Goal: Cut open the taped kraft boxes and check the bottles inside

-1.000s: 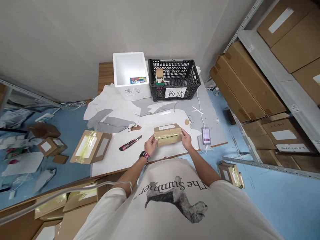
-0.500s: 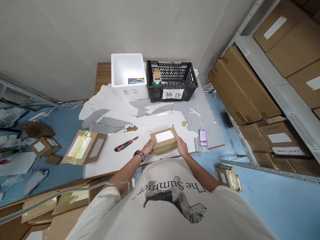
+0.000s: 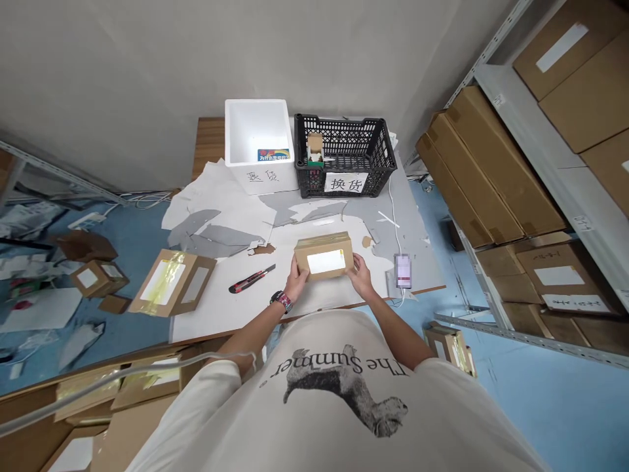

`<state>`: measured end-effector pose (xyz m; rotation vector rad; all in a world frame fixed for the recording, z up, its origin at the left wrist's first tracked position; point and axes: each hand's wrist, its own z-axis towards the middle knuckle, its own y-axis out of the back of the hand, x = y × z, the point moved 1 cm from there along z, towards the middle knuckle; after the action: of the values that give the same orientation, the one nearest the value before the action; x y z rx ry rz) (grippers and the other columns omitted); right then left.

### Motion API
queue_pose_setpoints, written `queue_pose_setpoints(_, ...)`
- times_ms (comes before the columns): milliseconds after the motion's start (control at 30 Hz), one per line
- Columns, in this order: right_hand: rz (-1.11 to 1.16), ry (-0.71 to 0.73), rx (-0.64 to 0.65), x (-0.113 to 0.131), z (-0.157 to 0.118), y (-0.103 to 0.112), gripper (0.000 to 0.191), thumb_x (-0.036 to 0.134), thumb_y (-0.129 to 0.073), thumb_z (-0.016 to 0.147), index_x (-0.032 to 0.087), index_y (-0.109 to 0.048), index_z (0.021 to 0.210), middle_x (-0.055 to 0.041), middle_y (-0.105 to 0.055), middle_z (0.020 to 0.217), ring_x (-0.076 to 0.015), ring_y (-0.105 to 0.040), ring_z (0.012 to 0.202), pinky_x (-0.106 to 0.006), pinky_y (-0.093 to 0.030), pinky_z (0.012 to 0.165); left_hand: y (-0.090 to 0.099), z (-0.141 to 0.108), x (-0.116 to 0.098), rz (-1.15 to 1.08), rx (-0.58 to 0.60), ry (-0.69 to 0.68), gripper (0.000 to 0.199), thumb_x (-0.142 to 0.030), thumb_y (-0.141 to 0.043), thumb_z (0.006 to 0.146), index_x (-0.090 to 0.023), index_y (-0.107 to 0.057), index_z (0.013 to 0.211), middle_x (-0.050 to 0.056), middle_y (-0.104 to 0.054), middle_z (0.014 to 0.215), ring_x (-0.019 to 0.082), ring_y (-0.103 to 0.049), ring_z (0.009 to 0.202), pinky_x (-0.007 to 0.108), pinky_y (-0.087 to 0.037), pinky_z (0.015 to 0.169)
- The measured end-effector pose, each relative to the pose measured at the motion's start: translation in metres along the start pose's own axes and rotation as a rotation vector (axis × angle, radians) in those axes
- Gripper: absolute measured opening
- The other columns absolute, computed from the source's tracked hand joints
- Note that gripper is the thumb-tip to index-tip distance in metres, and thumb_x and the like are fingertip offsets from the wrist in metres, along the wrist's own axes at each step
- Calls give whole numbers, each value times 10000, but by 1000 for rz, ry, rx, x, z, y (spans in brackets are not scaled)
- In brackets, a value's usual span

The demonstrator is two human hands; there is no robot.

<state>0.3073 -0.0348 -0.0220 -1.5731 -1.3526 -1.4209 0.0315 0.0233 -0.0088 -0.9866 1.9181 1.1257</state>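
A small cardboard box (image 3: 324,244) with a white label and yellowish tape along its top is held between both hands over the table (image 3: 211,311). My left hand (image 3: 297,279) grips its left end, with a watch on that wrist. At the box's right end, my right hand (image 3: 360,275) holds the lower corner. The labelled side is tilted up towards me. A red and black box cutter (image 3: 251,278) lies to the left of the box. Farther left stands a larger taped cardboard box (image 3: 173,283).
Behind are a white foam box (image 3: 259,134) and a black crate (image 3: 344,157). A phone (image 3: 403,271) on a cable lies at the right. Shelves with cartons (image 3: 491,164) stand right; more cartons (image 3: 142,387) are at lower left.
The small box has tipped so that its labelled side faces me and its taped side faces away. Both hands have shifted with it. The whole view has moved slightly.
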Motion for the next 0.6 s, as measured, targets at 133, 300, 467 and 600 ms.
queue_pose_setpoints(133, -62, -56, 11, -22, -11, -6, 883, 304, -664, 846, 223, -471, 1704, -159, -665, 1656, -285, -621, 1566, -508, -531, 1272, -3, -5, 14, -100, -8, -119, 926, -277, -570, 972, -240, -153, 1798, 178, -604, 1692, 245, -675, 1449, 418, -523, 1220)
queue_pose_setpoints(300, -223, -124, 34, -40, -31, -2, 765, 284, -601, 867, 198, -618, 1627, -140, -751, 1549, -296, -712, 1461, -484, -546, 1267, 8, -11, 46, 95, 84, -44, 899, -154, -583, 829, -196, -328, 1690, 199, -672, 1598, 325, -742, 1336, 522, -545, 1199)
queue_pose_setpoints(467, -251, -83, -4, -33, -27, 13, 595, 372, -544, 954, 205, -736, 1492, -134, -779, 1506, -303, -732, 1423, -512, -544, 1271, 81, -4, 69, 457, -48, -161, 723, -116, -614, 809, -204, -623, 1527, 183, -618, 1667, 349, -508, 1623, 504, -338, 1400)
queue_pose_setpoints(600, -245, -71, -64, -27, -24, 20, 586, 393, -527, 965, 191, -735, 1474, -159, -764, 1530, -297, -754, 1375, -521, -540, 1266, 143, -2, 95, 679, -237, 45, 766, -149, -668, 830, -161, -577, 1591, 257, -594, 1660, 446, -501, 1586, 642, -344, 1346)
